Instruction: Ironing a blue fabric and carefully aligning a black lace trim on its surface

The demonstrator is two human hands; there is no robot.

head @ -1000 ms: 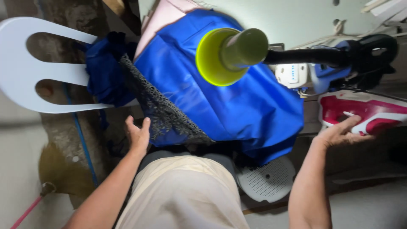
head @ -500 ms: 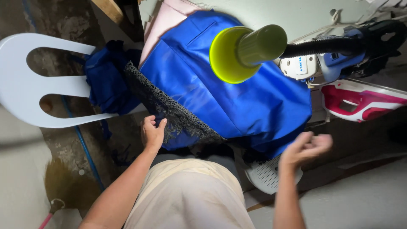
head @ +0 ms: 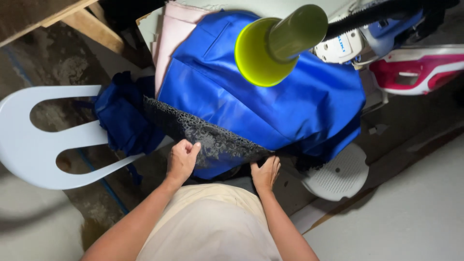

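While both hands [head: 181,162] [head: 265,174] pinch it, black lace band [head: 203,135] slants upper-left to lower-right

The blue cloth [head: 270,106] covers the table under it, so that surface stays unseen. A green cone [head: 275,43] hides part of the sewing machine [head: 343,46]. The white chair [head: 34,145] runs off the left edge. The right hand [head: 265,175] has its fingertips tucked under the black lace [head: 203,135].
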